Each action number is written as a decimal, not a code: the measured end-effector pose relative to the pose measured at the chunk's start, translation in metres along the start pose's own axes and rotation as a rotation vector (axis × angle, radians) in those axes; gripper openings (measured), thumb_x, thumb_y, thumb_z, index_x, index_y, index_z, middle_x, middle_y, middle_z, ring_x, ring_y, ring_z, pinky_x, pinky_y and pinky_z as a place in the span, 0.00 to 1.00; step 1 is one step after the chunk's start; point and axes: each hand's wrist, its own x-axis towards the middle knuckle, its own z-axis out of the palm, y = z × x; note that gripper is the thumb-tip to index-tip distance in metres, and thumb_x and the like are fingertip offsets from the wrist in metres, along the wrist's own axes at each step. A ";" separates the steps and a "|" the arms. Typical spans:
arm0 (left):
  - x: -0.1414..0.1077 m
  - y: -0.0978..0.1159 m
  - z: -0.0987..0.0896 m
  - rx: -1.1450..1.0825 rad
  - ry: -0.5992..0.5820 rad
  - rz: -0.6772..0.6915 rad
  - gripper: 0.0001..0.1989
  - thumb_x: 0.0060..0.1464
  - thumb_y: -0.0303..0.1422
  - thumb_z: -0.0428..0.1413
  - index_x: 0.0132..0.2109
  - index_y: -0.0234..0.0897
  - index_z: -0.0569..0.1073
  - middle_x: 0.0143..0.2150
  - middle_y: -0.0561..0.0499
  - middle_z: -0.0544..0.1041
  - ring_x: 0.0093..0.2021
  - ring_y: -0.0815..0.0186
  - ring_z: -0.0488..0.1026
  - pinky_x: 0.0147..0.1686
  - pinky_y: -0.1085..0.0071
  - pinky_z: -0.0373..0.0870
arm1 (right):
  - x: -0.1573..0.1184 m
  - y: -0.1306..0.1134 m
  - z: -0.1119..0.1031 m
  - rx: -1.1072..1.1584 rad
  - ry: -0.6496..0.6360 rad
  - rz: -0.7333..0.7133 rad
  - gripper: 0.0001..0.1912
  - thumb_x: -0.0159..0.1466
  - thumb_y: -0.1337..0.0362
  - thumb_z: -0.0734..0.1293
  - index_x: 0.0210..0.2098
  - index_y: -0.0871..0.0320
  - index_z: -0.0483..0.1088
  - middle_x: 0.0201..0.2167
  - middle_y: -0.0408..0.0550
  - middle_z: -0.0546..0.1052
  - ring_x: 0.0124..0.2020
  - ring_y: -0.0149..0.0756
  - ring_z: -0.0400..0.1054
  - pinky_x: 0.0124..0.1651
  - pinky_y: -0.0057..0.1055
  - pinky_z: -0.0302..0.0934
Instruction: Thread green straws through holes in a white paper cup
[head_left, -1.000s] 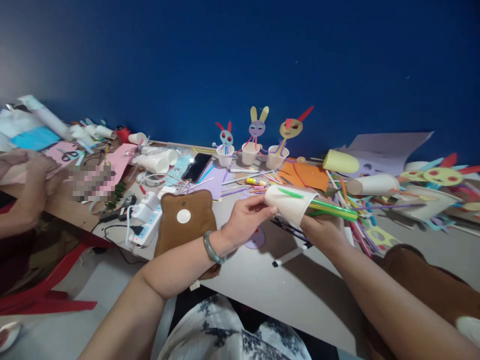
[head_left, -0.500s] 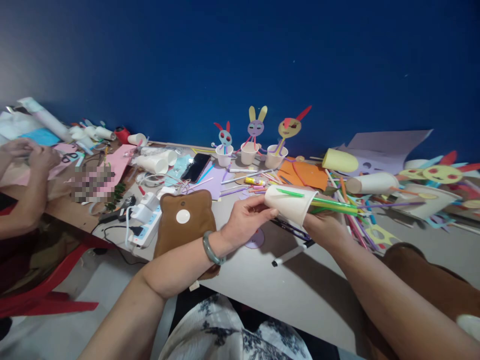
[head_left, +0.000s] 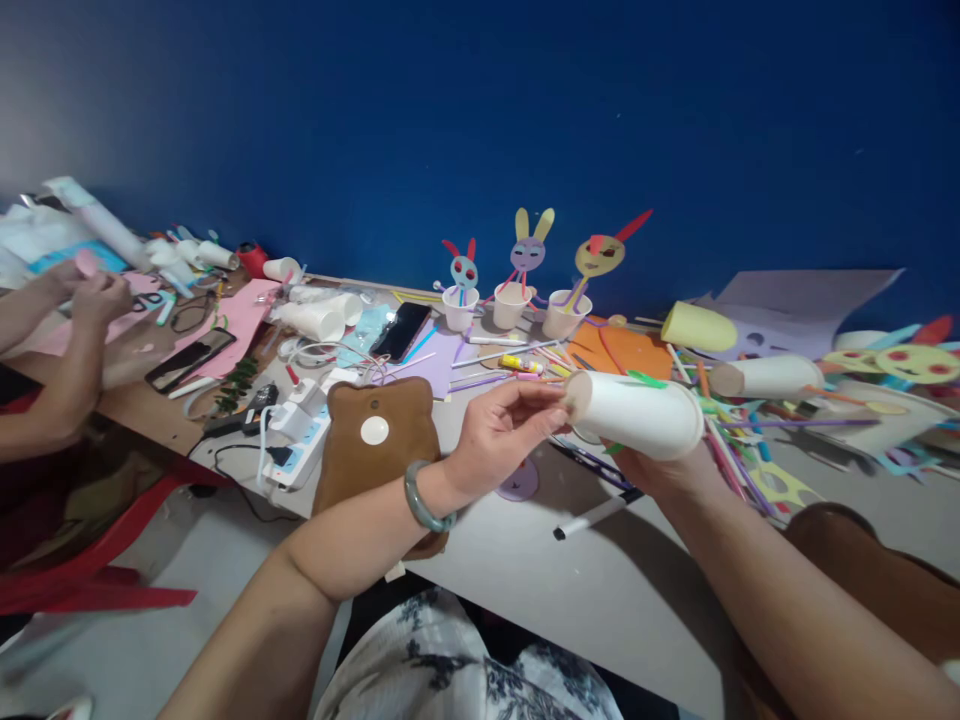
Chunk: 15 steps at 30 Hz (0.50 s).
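Observation:
A white paper cup (head_left: 641, 412) lies on its side in the air above the table, its base toward my left hand and its rim to the right. My left hand (head_left: 506, 430), with a green-grey bangle on the wrist, pinches the cup at its base. Behind and below the cup is my right hand (head_left: 667, 475), wrapped against it, its fingers mostly hidden. Bits of green (head_left: 646, 379) show at the cup's upper and lower edges. Below the hands lie a round purple paper face (head_left: 517, 480) and a white marker (head_left: 592, 515).
Three cup figures (head_left: 510, 305) stand by the blue wall. Phone (head_left: 401, 332), orange paper (head_left: 619, 350), pipe cleaners and more cups clutter the table. Left are a brown pouch (head_left: 379, 440), a power strip (head_left: 306, 445) and another person's hands (head_left: 101, 300). A brown item (head_left: 862, 550) is right.
The cup has turned over and moved right, so its opening and the long green strips coming from it no longer show. My left fingers now hold its base. The view has shifted slightly.

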 end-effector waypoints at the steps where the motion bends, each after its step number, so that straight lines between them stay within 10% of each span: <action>1: 0.001 -0.001 -0.001 0.021 0.005 0.017 0.16 0.52 0.41 0.68 0.43 0.34 0.80 0.40 0.46 0.83 0.37 0.66 0.80 0.41 0.66 0.81 | -0.001 -0.002 0.005 0.069 0.009 0.034 0.24 0.46 0.42 0.79 0.36 0.49 0.79 0.44 0.54 0.84 0.44 0.50 0.79 0.40 0.39 0.74; 15: 0.000 -0.005 -0.004 0.197 -0.010 0.052 0.14 0.54 0.40 0.66 0.41 0.34 0.83 0.38 0.45 0.84 0.32 0.67 0.79 0.37 0.68 0.80 | -0.006 -0.017 0.020 0.054 -0.071 0.108 0.21 0.48 0.41 0.78 0.34 0.49 0.81 0.41 0.52 0.85 0.46 0.55 0.80 0.49 0.47 0.75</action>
